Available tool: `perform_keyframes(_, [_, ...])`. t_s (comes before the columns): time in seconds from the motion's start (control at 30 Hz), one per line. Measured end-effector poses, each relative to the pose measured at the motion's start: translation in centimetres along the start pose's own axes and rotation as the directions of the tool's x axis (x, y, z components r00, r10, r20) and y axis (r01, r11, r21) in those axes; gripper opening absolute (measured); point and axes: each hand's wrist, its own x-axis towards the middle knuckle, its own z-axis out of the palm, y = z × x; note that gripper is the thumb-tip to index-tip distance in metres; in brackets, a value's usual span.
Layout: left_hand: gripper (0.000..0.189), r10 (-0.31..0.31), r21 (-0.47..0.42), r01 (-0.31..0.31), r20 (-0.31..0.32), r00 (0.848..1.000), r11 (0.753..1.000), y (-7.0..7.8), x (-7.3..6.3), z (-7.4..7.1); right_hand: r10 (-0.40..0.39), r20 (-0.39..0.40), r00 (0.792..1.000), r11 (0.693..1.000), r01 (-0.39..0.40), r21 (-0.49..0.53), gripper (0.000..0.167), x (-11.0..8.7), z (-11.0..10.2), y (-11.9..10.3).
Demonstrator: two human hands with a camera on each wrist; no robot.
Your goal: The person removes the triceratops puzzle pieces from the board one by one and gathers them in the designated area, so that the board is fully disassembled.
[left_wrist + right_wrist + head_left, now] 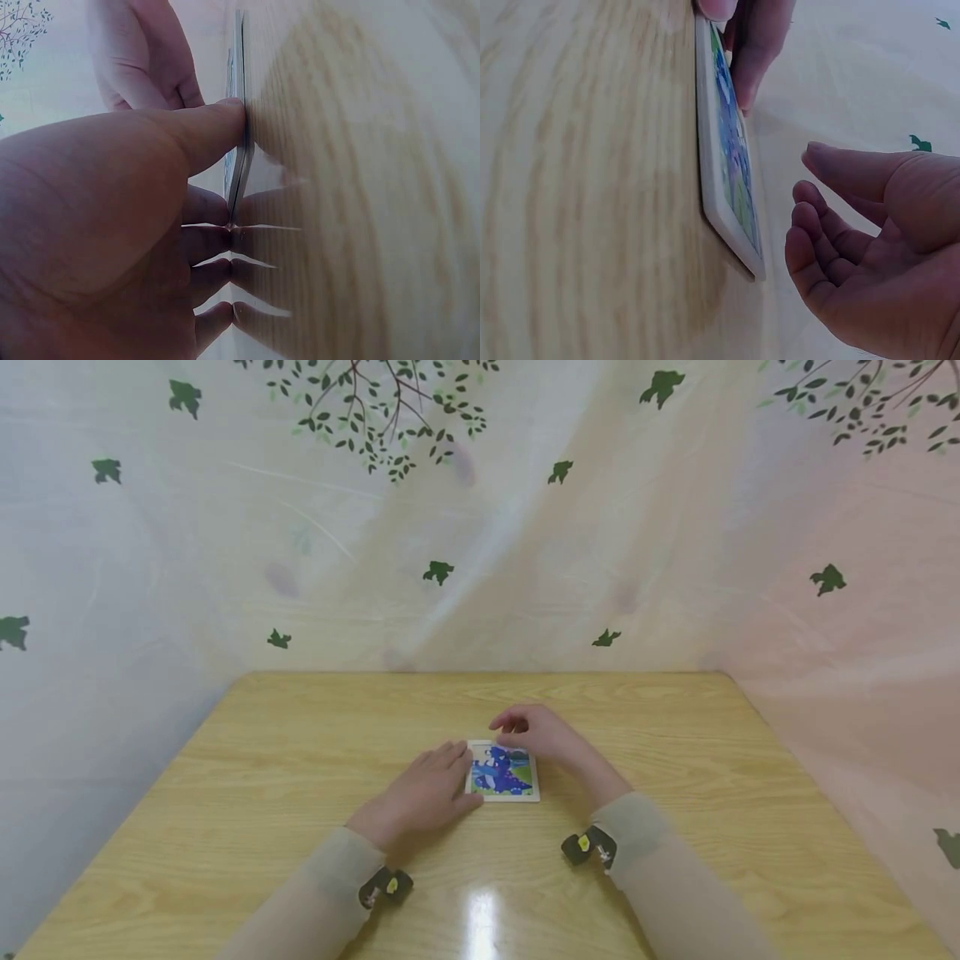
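A small square picture puzzle in a pale frame lies flat on the table, showing a blue dinosaur on green. My left hand rests along its left side. The thumb touches the near edge of the frame in the left wrist view, and the other fingers lie extended against the tabletop. Over the far right corner hovers my right hand, its fingers loosely bent with nothing between them. In the right wrist view that hand is raised off the puzzle's surface, thumb and fingertips apart.
The wooden table extends around the puzzle on all sides. Behind it hangs a pale cloth printed with leaves and branches. A small black wrist camera is strapped at the left cuff, another camera at the right.
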Motion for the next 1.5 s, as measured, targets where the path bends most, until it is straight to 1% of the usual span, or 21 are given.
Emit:
perform_keyframes(0.27, [0.081,-0.006,0.002,0.006,-0.001,1.000,1.000,0.0,0.1,0.2,0.024,0.042,0.999,0.997,-0.021,-0.076,0.022,0.3,0.9,0.3])
perform_keyframes(0.67, [0.079,0.008,-0.016,-0.008,0.006,1.000,1.000,0.0,-0.2,0.0,0.007,0.111,0.994,0.998,0.000,-0.068,0.022,0.4,1.3,0.7])
perform_keyframes(0.97, [0.078,-0.009,-0.027,0.009,0.010,1.000,1.000,0.0,-0.3,-0.2,-0.002,0.109,0.994,0.995,0.013,-0.099,0.021,0.6,1.6,0.7])
perform_keyframes(1.17, [0.078,-0.004,-0.023,0.004,0.008,1.000,1.000,0.1,-0.3,-0.3,0.002,0.090,0.996,0.994,0.007,-0.109,0.021,0.2,1.5,0.4])
perform_keyframes(1.5, [0.078,0.001,-0.013,-0.001,0.012,1.000,1.000,0.1,-0.2,-0.3,-0.010,0.099,0.995,0.991,0.023,-0.129,0.021,0.2,1.5,0.3])
